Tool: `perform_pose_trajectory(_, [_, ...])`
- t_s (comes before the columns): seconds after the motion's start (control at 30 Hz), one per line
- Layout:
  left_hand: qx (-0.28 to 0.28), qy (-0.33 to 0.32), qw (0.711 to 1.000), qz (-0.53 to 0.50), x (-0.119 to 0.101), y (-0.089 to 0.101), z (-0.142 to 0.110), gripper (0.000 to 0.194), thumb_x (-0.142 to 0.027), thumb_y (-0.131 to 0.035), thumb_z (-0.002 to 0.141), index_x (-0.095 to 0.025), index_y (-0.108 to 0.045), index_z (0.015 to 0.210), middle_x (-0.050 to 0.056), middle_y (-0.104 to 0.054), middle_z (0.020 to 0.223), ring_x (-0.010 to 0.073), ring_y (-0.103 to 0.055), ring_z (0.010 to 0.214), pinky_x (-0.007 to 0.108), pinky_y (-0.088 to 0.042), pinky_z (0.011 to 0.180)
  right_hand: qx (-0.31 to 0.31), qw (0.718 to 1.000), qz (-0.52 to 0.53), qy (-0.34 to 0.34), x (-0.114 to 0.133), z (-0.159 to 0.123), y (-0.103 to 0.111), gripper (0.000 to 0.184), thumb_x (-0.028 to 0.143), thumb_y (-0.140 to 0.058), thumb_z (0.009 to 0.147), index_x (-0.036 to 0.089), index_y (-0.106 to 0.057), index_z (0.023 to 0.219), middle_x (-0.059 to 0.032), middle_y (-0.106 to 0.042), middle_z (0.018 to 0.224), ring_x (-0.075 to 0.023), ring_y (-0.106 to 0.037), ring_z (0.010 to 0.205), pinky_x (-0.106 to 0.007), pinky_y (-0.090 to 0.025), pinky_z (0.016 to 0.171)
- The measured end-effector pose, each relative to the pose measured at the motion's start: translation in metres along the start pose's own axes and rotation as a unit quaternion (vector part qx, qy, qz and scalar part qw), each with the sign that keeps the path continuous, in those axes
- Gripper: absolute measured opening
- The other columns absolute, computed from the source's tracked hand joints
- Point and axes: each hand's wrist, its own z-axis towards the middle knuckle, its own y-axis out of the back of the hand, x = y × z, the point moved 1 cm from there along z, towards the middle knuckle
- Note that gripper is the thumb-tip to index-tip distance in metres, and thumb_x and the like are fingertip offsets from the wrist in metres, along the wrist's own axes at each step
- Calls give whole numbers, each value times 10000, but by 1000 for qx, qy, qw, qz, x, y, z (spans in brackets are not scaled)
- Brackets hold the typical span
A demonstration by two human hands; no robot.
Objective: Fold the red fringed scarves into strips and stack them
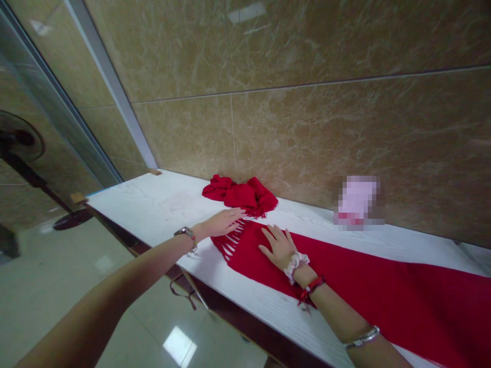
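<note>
One red scarf (368,286) being borne flat by worktop (172,204); judged light, limp; best being gripped at side edges (345,251). Fringe (222,241) being overlaid by left hand (219,224), cloth by right hand (282,250); fingers (231,213) extended, unclenched.

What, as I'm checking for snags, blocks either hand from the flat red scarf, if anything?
Nothing visible: the right hand rests on the flat red scarf, and the left hand is at its fringe. The bunched red scarf lies beyond them.

This is looking like a workroom: a table (169,197) is standing against a tiled wall (307,128), a fan (23,138) is standing nearby.
</note>
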Motion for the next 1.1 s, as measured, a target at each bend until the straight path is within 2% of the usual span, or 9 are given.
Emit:
perform_pose_trajectory(0.07, [30,-45,998,-44,-17,-12,7,396,-281,-328,900,-205,-352,1288,42,-347,1370,154,-292,1251,294,-235,1018,3,999,-10,-39,-1,-1,0,559,465,-353,844,147,-379,1302,-127,-343,1369,-290,-249,1266,-519,-182,1003])
perform_pose_trajectory(0.13, [61,-42,995,-66,-20,-21,6,412,-318,-301,913,-239,-307,1317,21,-316,1389,154,-265,1267,318,-211,1027,18,998,-15,-55,-2,-2,0,572,488,-334,844,152,-376,1305,-124,-327,1378,-302,-243,1266,-532,-176,997])
perform_pose_trajectory(0.27, [95,66,992,-43,-2,-25,-8,425,-365,-265,918,-256,-287,1328,43,-303,1394,204,-271,1265,398,-224,1006,41,998,-17,-53,0,-2,3,571,486,-318,853,166,-343,1324,-106,-290,1399,-290,-216,1278,-513,-157,1009])
perform_pose_trajectory(0.33, [97,90,991,-23,-1,-22,-12,427,-366,-262,917,-251,-291,1328,54,-294,1397,225,-249,1273,424,-213,1003,45,997,-17,-54,2,-3,5,559,477,-313,857,177,-334,1329,-99,-270,1408,-285,-199,1285,-515,-155,1008])
perform_pose_trajectory(0.47, [51,18,998,-30,-25,-20,-6,453,-359,-264,919,-233,-236,1352,56,-268,1409,192,-166,1304,388,-140,1037,59,997,-11,-47,2,-3,9,541,468,-291,867,196,-323,1333,-93,-258,1413,-274,-180,1293,-526,-149,1009])
perform_pose_trajectory(0.53, [58,-17,997,-49,-36,-23,-3,446,-345,-267,921,-245,-227,1354,42,-287,1402,178,-172,1303,380,-136,1039,65,997,-8,-46,-1,-5,10,549,478,-287,865,197,-318,1336,-95,-259,1413,-275,-180,1293,-530,-146,1010])
perform_pose_trajectory(0.63, [87,-18,994,-60,-42,-25,-1,439,-330,-270,922,-245,-230,1351,45,-296,1397,189,-189,1299,402,-155,1031,68,996,-5,-55,-8,-9,12,566,495,-291,859,194,-316,1337,-101,-252,1414,-283,-187,1290,-538,-155,1007])
perform_pose_trajectory(0.9, [123,-9,991,-50,-34,-17,-11,440,-260,-210,926,-220,-191,1364,65,-235,1420,199,-157,1306,428,-171,1022,53,997,-15,-55,-13,-15,11,537,476,-275,871,203,-329,1331,-97,-273,1406,-273,-205,1286,-529,-161,1009])
perform_pose_trajectory(1.1, [91,40,995,-12,-21,-14,-18,415,-264,-252,919,-264,-280,1333,61,-310,1389,231,-238,1278,455,-207,993,47,997,-10,-53,-13,-15,11,532,475,-284,870,204,-341,1324,-90,-288,1401,-273,-215,1283,-525,-170,1008])
